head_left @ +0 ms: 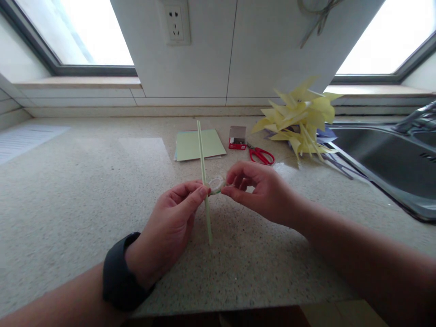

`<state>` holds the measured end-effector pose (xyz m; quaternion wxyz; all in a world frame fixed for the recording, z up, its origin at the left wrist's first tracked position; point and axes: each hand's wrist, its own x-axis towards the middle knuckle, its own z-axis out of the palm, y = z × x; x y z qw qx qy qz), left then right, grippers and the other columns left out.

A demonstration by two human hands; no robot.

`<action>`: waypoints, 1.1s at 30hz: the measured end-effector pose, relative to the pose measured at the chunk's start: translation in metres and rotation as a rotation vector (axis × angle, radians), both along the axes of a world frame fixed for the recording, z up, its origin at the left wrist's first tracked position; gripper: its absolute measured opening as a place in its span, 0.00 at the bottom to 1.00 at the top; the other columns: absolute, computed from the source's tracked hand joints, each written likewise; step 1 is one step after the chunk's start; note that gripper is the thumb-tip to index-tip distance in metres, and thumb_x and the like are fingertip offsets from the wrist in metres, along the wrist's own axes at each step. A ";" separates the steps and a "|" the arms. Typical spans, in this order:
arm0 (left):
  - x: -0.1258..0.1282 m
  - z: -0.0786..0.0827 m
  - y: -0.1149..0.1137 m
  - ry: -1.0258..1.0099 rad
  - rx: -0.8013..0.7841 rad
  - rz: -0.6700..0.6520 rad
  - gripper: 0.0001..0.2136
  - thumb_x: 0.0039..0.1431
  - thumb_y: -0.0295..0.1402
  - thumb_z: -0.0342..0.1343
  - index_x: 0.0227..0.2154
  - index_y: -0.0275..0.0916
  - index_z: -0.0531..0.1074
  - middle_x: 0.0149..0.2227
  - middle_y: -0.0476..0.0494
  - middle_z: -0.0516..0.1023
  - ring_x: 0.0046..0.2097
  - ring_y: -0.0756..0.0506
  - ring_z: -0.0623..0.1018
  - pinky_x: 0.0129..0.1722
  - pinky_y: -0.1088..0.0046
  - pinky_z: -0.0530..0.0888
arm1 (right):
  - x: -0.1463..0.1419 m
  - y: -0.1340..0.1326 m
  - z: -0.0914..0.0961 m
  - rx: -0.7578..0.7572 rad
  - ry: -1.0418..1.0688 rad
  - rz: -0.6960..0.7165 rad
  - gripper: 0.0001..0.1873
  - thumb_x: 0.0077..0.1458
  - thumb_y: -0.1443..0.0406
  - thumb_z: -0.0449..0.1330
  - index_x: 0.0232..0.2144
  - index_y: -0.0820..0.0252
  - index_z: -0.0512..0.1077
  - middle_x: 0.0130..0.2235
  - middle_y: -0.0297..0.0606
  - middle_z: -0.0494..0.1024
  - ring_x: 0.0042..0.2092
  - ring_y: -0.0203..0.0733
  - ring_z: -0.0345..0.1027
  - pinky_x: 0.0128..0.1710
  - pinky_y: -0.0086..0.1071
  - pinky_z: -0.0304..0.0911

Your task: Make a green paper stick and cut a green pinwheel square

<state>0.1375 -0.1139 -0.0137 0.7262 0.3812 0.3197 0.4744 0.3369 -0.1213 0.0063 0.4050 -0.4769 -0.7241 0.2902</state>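
My left hand (pixel 173 215), with a black watch on its wrist, pinches a long pale green straw (pixel 201 152) that stands nearly upright over the counter. My right hand (pixel 260 188) is closed on a small clear roll of tape (pixel 216 184) held right against the straw at the left fingertips. Both hands meet at the middle of the speckled countertop (pixel 85 200).
Behind the hands lie a stack of green paper sheets (pixel 199 144), a small red box (pixel 237 137) and red scissors (pixel 261 156). A pile of yellow paper pinwheels (pixel 303 118) sits by the steel sink (pixel 391 159) at right. A wall socket (pixel 176 22) is above.
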 end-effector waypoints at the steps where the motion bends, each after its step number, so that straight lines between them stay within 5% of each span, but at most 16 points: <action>1: 0.000 0.000 0.000 0.000 0.003 -0.003 0.03 0.55 0.31 0.69 0.31 0.37 0.82 0.35 0.48 0.81 0.38 0.52 0.76 0.43 0.79 0.72 | 0.000 0.000 0.000 0.000 -0.001 -0.011 0.11 0.56 0.59 0.66 0.32 0.60 0.71 0.28 0.32 0.73 0.29 0.34 0.66 0.28 0.29 0.64; 24: -0.002 -0.002 0.000 0.067 0.078 -0.059 0.04 0.57 0.33 0.68 0.32 0.40 0.82 0.36 0.48 0.80 0.38 0.50 0.75 0.43 0.76 0.71 | 0.002 0.000 0.008 -0.103 -0.003 0.038 0.03 0.50 0.67 0.61 0.26 0.60 0.70 0.25 0.31 0.71 0.26 0.33 0.62 0.25 0.29 0.60; 33: 0.000 -0.001 -0.001 0.047 0.020 -0.013 0.05 0.55 0.33 0.69 0.31 0.37 0.81 0.34 0.49 0.80 0.36 0.52 0.75 0.40 0.79 0.71 | 0.006 0.003 0.006 0.029 0.017 -0.102 0.03 0.46 0.71 0.61 0.25 0.60 0.71 0.29 0.36 0.77 0.30 0.36 0.69 0.27 0.30 0.65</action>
